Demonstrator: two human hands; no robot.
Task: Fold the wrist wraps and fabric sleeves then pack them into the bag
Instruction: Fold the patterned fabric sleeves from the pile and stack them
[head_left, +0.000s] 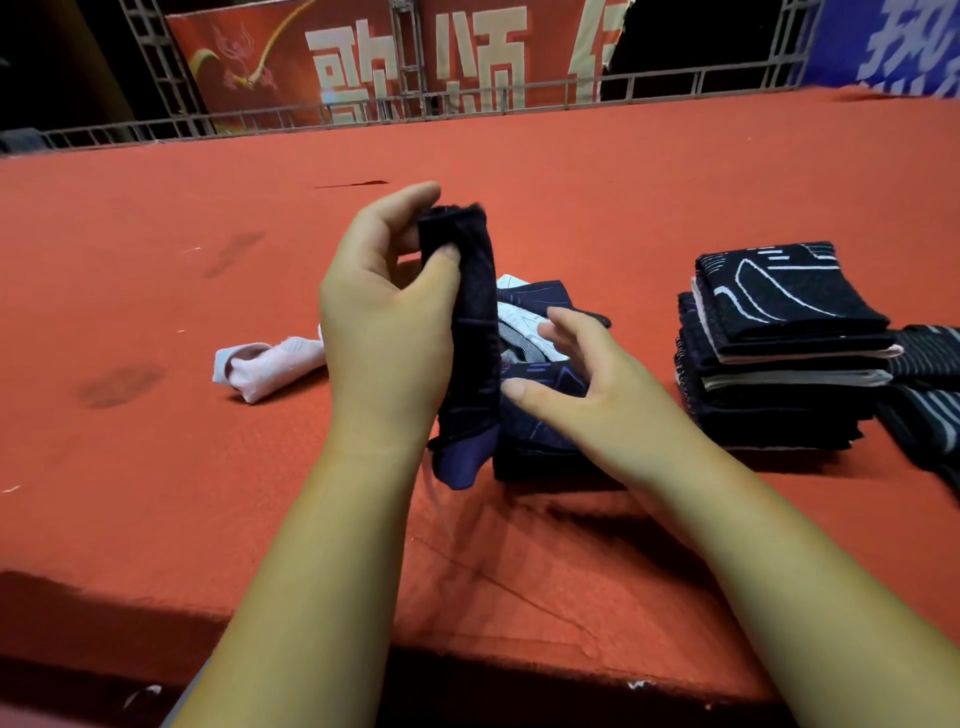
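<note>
At right on red carpet (156, 467): folded stack (779, 353). At left: loose pink sleeve (270, 364). Gripped upright in left hand (384, 322): dark sleeve (475, 322). Over unfolded pile (540, 431), fingers loose: right hand (587, 384).

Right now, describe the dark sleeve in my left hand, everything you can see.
The dark sleeve is a long, narrow piece of knit-looking fabric, navy to black with faint purple lines and a plain purple lower end. It hangs upright, the left hand pinching its top between thumb and fingers. Its lower end seems to reach the red cloth beside a loose pile.
</note>
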